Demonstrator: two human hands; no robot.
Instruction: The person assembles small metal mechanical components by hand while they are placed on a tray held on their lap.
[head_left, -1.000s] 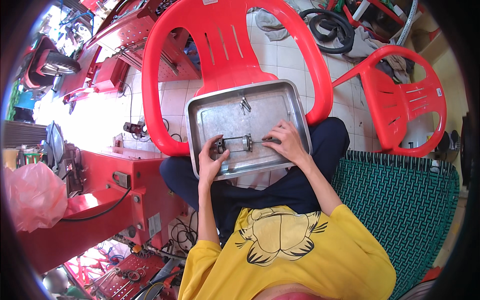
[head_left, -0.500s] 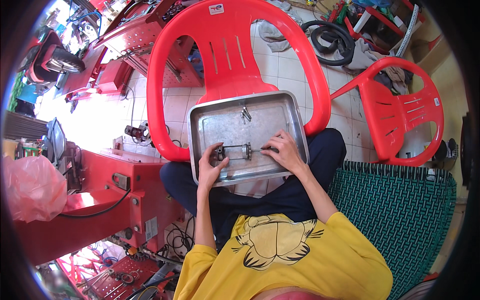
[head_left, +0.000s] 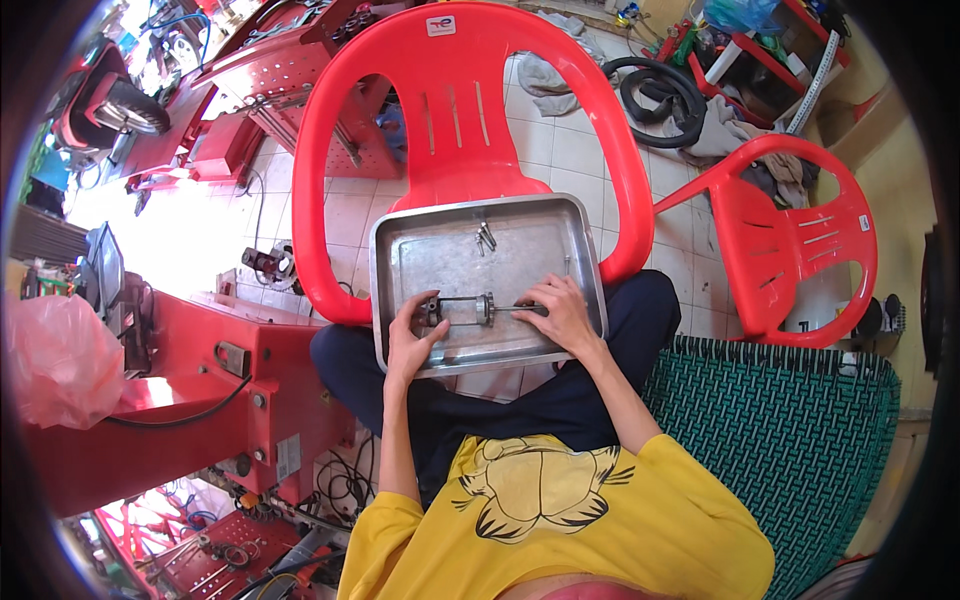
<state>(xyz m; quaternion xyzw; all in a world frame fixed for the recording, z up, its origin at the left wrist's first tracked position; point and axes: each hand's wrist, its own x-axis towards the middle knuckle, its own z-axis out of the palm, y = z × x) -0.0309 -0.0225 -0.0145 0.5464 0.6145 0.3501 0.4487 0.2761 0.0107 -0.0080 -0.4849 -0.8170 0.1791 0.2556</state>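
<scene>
A shallow metal tray (head_left: 590,315) rests across my lap and the front of the red chair. Inside it is a metal part made of two end pieces joined by parallel rods (head_left: 462,324). My left hand (head_left: 408,330) grips its left end piece between thumb and fingers. On the right side, my right hand (head_left: 560,312) is closed around a thin rod-like piece (head_left: 508,308) with a dark end, which points at the right end piece (head_left: 485,309). Several small bolts (head_left: 485,238) lie together near the tray's far side.
The red plastic chair (head_left: 455,130) stands in front of me, with another red chair (head_left: 790,250) to the right. Beside my right leg is a green woven seat (head_left: 770,440). A red metal machine (head_left: 190,400) is close on the left. A black tube (head_left: 690,105) lies on the tiled floor.
The metal part has turned slightly, so an open gap between its rods now shows. My right hand has shifted its fingers on the thin piece. The whole view has moved a little.
</scene>
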